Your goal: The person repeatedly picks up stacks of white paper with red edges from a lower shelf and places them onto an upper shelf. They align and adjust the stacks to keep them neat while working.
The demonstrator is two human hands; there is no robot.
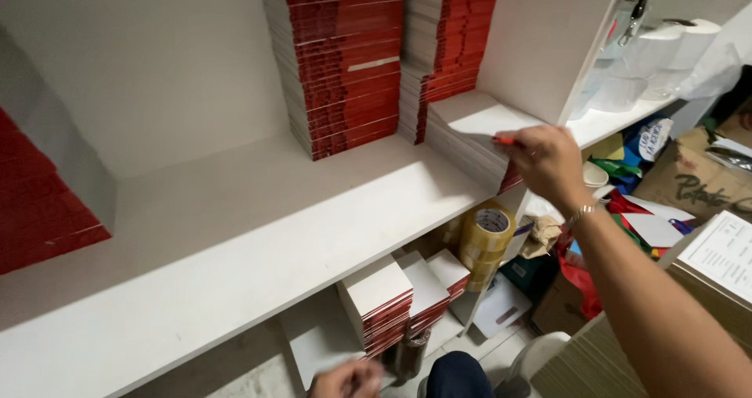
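My right hand (548, 163) reaches in from the lower right and grips the near corner of a short stack of red-spined booklets (470, 135) on the white shelf (235, 233). Its fingers pinch the edge of the top booklets. Two taller stacks of the same red booklets (341, 69) stand behind, against the shelf's back wall. My left hand (348, 380) hangs low at the bottom edge, blurred, fingers loosely curled, near the small stacks of booklets on the lower shelf (392, 304). Nothing shows in that hand.
More red booklets (39, 210) fill the left compartment. Rolls of clear tape (486, 237) stand under the shelf. White paper rolls (666, 57) sit in the right compartment. Cardboard boxes (689, 182), coloured bags and papers crowd the floor at right.
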